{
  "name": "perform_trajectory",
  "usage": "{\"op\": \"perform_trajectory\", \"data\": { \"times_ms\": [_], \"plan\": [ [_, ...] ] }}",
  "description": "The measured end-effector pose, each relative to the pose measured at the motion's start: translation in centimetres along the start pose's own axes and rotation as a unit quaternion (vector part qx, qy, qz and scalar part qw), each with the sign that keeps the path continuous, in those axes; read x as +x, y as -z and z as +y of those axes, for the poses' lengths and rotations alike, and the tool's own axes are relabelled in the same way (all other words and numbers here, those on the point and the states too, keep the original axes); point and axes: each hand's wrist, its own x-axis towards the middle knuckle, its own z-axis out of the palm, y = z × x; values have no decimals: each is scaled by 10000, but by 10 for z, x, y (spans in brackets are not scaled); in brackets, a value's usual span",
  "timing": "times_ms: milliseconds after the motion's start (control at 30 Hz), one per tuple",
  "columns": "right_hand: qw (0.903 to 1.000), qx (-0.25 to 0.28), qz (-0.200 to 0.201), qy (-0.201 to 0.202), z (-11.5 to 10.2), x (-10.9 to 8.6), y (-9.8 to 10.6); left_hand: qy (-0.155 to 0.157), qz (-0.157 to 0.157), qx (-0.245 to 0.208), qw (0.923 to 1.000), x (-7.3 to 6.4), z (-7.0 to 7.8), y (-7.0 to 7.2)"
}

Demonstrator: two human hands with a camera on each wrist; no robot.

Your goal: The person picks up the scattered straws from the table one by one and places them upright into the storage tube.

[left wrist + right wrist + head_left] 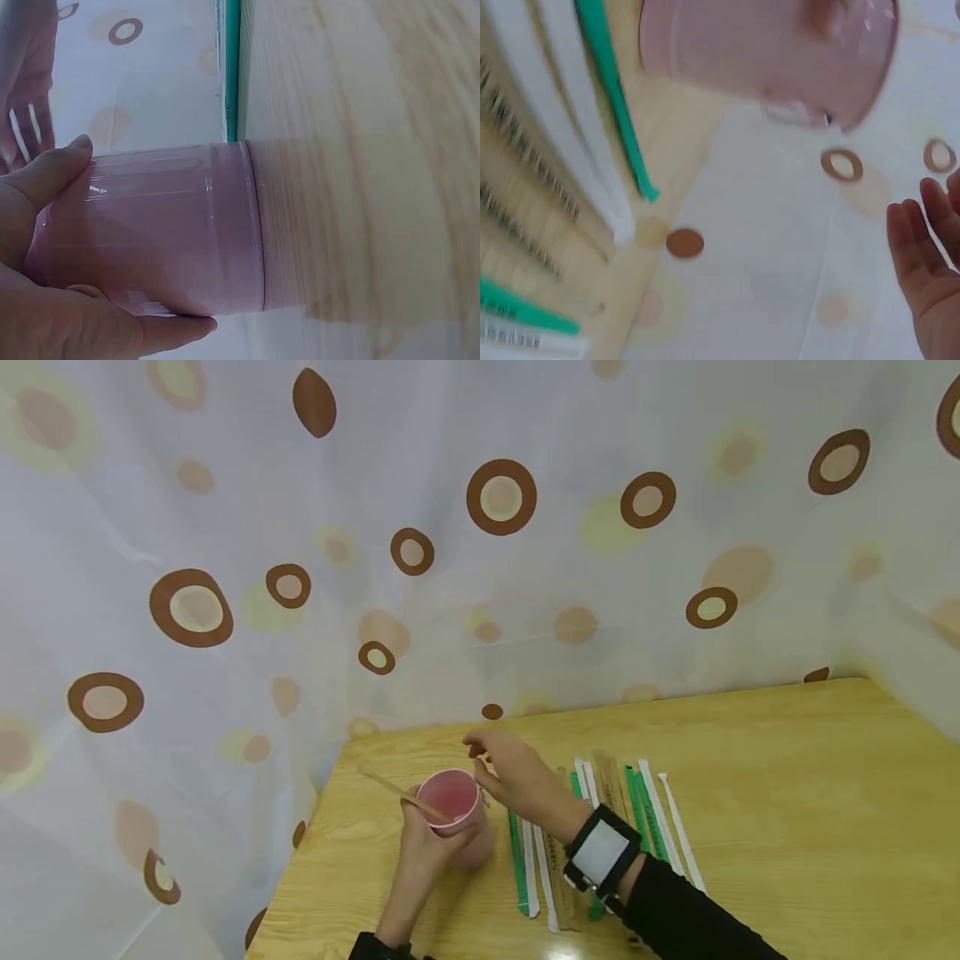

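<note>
A pink cup (478, 845) stands upright on the table, and my left hand (422, 853) grips its near left side. The left wrist view shows the thumb and fingers curled round the cup's wall (165, 232). One slim tan stick (388, 785), its kind unclear, leans in the cup and pokes out over the rim to the left. My right hand (521, 777) hovers at the far right of the rim with nothing in it. In the right wrist view, that hand's fingers (911, 240) are loosely extended, apart from the cup (757, 52).
Right of the cup, several paper-wrapped straws lie side by side: green ones (517, 864), white ones (681, 835) and brown printed ones (556, 868). My right forearm passes over them. A patterned curtain (450, 610) hangs behind the wooden table (810, 827) and along its left.
</note>
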Motion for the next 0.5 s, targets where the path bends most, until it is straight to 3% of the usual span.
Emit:
{"op": "perform_trajectory", "data": {
  "times_ms": [133, 267, 500],
  "plan": [
    [9967, -120, 197, -781, 18, -23, 27, 95, 144, 133, 9998, -5, -3, -1],
    [9837, -499, -87, -1725, 38, -47, 57, 59, 269, 239, 9993, -7, -4, -2],
    [9353, -1123, -1355, -3069, 75, -93, 118, -43, 216, 143, 9997, 1, -3, -4]
  ]
}}
